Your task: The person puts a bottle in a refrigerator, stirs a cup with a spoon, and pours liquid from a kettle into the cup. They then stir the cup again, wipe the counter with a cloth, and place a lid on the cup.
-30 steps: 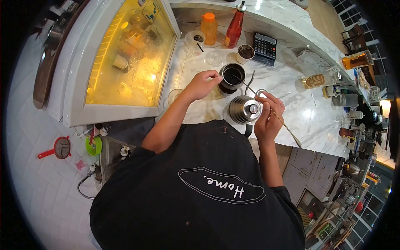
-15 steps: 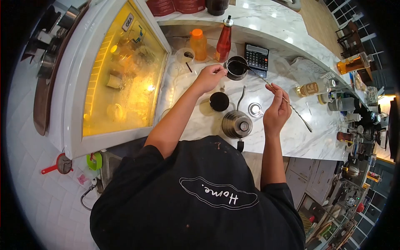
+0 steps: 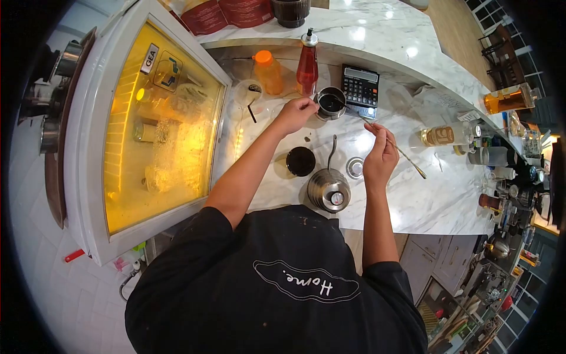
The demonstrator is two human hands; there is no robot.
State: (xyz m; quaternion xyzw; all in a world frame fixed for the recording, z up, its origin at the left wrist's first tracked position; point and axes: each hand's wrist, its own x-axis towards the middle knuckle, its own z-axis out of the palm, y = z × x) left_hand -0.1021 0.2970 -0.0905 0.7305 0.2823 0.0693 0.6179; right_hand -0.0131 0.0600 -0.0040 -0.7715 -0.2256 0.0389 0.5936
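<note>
At the left side of a small metal cup (image 3: 331,104) with dark liquid in it, my left hand (image 3: 295,115) is closed, thumb and fingers pinched against its edge. Between the fingers of my right hand (image 3: 380,158) is a long thin bar spoon (image 3: 407,156). Its lower end reaches into the cup, and its other end sticks out to the right. Nearer to me stand a gooseneck kettle (image 3: 328,192) and a round container with a dark inside (image 3: 300,161). A small round silvery disc (image 3: 355,167) lies beside the kettle.
A calculator (image 3: 360,88), a red bottle (image 3: 307,65) and an orange-capped bottle (image 3: 269,74) stand behind the cup. A clear cup (image 3: 247,93) is at left, near the yellow-lit glass-door fridge (image 3: 97,194). Several bottles, including a pale labelled one (image 3: 445,135), line the right side.
The view has shifted, so the fridge and the counter items sit differently in it. The bar spoon has swung slightly in the cup, with my right hand still on it. My left hand stays at the cup.
</note>
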